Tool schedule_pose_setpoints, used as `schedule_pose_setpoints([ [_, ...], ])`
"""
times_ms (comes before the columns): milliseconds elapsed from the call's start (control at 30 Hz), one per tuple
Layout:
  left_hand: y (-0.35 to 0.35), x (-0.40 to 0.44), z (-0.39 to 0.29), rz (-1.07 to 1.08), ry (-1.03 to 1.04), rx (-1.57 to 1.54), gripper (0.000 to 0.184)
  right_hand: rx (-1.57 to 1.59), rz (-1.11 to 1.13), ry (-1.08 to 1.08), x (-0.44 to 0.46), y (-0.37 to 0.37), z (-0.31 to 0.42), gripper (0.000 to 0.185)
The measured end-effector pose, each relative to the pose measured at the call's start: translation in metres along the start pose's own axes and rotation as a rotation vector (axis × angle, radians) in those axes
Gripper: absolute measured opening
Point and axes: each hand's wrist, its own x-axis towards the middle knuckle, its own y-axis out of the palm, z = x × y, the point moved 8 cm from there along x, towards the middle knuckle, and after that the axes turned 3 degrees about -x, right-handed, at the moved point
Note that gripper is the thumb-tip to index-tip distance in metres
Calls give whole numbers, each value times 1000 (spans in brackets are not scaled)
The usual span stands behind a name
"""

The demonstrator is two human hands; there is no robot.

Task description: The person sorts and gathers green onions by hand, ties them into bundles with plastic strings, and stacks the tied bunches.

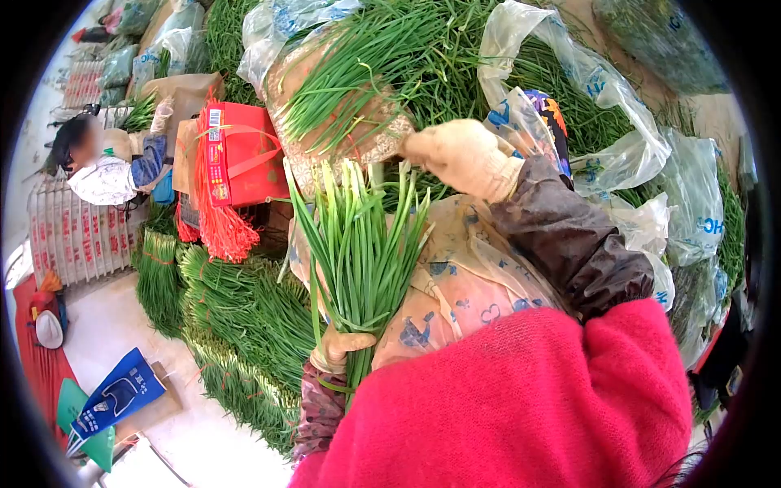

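Observation:
A bunch of green chives [358, 252] stands up along my lap, its pale cut ends pointing away from me. My left hand [343, 348], in a light work glove, is wrapped round its lower, leafy part. Beyond the cut ends, my gloved right hand [464, 154] has its fingers drawn together at the edge of a patterned cushion-like pad [382, 146]. Whether anything is pinched in those fingertips is hidden. Loose chives [333, 98] lie across the pad, close to the right hand. A sheer apron with blue prints [439, 309] covers my lap.
Tied chive bundles [244, 309] are stacked at my left. A red box [244, 154] with red ties [228, 232] hanging from it stands beside the pad. Clear plastic bags [626, 154] surround a large chive heap [447, 65]. Another person [106, 179] sits farther left.

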Motion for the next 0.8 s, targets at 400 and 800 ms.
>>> schedule_pose_setpoints([
  [400,-1,4,1,6,5,30,64,82,218,58,-4,10,53,22],
  [800,21,2,-23,104,103,285,63,-208,491,98,6,28,44,19],
])
